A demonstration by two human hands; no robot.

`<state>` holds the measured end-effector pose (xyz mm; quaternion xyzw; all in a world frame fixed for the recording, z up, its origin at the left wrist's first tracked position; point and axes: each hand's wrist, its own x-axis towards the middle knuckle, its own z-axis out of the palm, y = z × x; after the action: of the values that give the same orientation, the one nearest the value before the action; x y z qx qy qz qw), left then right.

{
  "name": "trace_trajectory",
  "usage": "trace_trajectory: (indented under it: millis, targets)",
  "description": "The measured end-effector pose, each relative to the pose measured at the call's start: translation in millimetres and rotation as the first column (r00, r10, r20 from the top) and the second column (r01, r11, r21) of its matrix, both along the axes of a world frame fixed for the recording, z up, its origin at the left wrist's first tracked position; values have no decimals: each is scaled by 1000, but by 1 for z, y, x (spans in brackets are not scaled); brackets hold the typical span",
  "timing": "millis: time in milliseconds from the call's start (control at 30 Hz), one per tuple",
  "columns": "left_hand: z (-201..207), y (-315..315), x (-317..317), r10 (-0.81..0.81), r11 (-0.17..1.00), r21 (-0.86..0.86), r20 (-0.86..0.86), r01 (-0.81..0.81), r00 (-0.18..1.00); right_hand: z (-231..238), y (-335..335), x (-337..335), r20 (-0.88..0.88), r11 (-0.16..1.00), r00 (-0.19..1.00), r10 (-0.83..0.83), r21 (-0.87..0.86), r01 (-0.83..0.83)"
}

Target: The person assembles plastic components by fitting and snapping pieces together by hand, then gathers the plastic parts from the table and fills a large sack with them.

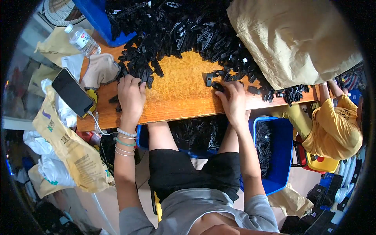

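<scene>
A big heap of small black plastic parts [180,33] curves around the far side of the wooden table [182,82]. At the heap's left end, my left hand [131,94] has its fingers curled on a black part [124,70] that pokes out beyond the fingertips. Toward the table's right, my right hand [235,101] bends thumb and forefinger around another dark part [217,86], mostly covered by the fingers. Just beyond that hand, a loose black clip-like piece [209,79] lies on the wood. The exact kind of these parts is too small to tell.
A grey glove [101,70], water bottle [83,40] and cabled phone [72,92] are at the left. Brown paper [291,43] covers the right of the heap. Blue bins [280,156] with black parts stand below the table. Another person [333,127] sits at right.
</scene>
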<state>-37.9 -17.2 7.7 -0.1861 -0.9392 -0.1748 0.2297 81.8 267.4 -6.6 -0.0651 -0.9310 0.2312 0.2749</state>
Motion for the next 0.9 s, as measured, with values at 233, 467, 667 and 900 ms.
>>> trace_trajectory:
  millis: [233,467,667,900]
  targets:
    - [4,22,15,-158,964,250,288,85,944,-7,-9,2,-24,979,999,-27,-203,21]
    - [0,32,20,-384,869,413,219,272,897,4,-18,15,-40,672,998,53,-738,-65]
    - [6,14,24,-454,867,328,213,375,865,7,-20,21,6,238,995,104,-971,-20]
    - [-18,39,39,-540,834,4,-203,552,817,14,-35,19,-37,-37,996,86,-999,-34]
